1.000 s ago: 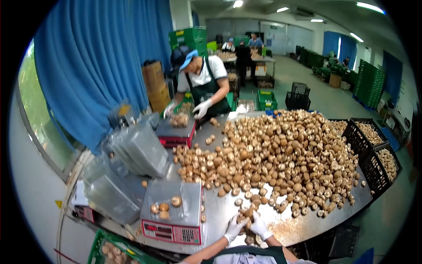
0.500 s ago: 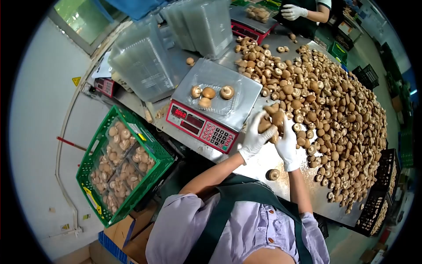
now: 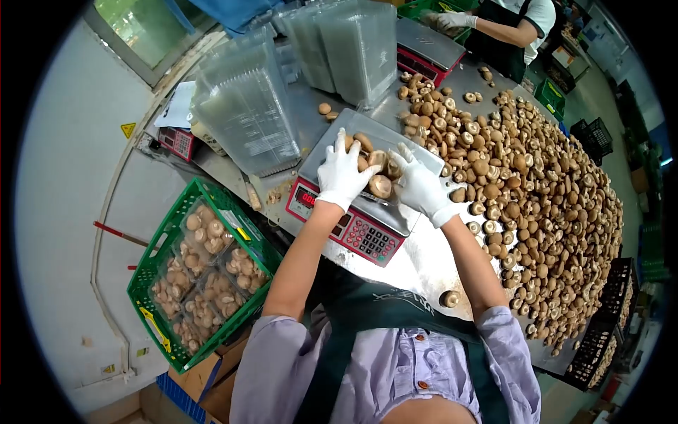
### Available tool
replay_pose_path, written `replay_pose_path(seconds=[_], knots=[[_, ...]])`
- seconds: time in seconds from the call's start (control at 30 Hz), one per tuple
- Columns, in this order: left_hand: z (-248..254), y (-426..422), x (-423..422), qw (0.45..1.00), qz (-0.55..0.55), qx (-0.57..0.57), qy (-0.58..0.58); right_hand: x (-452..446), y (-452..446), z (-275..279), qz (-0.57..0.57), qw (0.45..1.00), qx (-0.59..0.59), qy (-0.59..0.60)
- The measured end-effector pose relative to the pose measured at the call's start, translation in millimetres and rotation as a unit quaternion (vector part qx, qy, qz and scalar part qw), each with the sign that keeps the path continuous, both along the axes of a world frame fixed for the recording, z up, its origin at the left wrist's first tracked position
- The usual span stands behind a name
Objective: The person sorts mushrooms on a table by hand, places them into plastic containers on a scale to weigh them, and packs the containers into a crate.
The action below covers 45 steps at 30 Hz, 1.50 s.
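On the metal plate of a red digital scale (image 3: 371, 240), several brown mushrooms (image 3: 380, 186) lie clustered between my hands. The clear plastic tray under them is mostly hidden. My left hand (image 3: 341, 174), in a white glove, has its fingers spread at the left side of the cluster, thumb against the mushrooms. From the right, my gloved right hand (image 3: 424, 185) reaches to the cluster with its fingers stretched out, touching or very near it. A single mushroom (image 3: 449, 299) rests on the table close to my apron.
A large mushroom pile (image 3: 544, 205) covers the table's right side. Stacks of clear plastic trays (image 3: 247, 106) stand behind the scale. At left, a green crate (image 3: 159, 265) holds packed mushrooms. Across the table, a co-worker's gloved hand (image 3: 455, 20) is near another scale (image 3: 424, 56).
Both hands moved up and left from beside the scale to over its plate. The mushrooms they held now lie with those in the tray, and the fingers have spread.
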<state>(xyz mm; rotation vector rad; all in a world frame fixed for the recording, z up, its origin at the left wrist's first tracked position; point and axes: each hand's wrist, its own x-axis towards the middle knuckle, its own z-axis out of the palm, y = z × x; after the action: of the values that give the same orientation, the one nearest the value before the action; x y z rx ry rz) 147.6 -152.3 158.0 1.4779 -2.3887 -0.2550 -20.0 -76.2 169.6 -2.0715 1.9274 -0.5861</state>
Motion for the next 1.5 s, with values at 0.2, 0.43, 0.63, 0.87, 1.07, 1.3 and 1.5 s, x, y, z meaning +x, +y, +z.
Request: replay_pose_path(seconds=[0.2, 0.43, 0.63, 0.87, 1.07, 1.3, 1.5], knots=[[3.3, -1.3, 28.4, 0.989, -0.056, -0.035, 0.131, -7.6, 31.4, -1.6, -0.086, 0.986, -0.016, -0.139], [27.2, -47.6, 89.4, 0.903, -0.022, 0.081, 0.421, -22.4, 81.2, -33.7, -0.238, 0.933, -0.021, -0.271], [1.6, -71.1, 110.7, 0.894, -0.026, 0.164, 0.415, -25.4, 113.5, -55.1, -0.317, 0.905, 0.021, -0.284], [-12.0, -72.2, 83.4, 0.926, -0.051, 0.140, 0.346, -10.6, 101.4, -45.3, -0.331, 0.888, 0.027, -0.318], [-16.5, -68.8, 65.6, 0.952, -0.128, 0.063, 0.272, 9.3, 74.3, -27.5, -0.283, 0.886, 0.008, -0.367], [-28.2, -61.5, 53.6, 0.944, -0.199, -0.040, 0.261, 43.1, 35.0, -32.0, -0.172, 0.976, -0.098, -0.087], [-14.2, -56.5, 48.7, 0.901, -0.156, 0.054, 0.401, 36.2, 40.5, -44.1, -0.239, 0.924, -0.165, -0.248]])
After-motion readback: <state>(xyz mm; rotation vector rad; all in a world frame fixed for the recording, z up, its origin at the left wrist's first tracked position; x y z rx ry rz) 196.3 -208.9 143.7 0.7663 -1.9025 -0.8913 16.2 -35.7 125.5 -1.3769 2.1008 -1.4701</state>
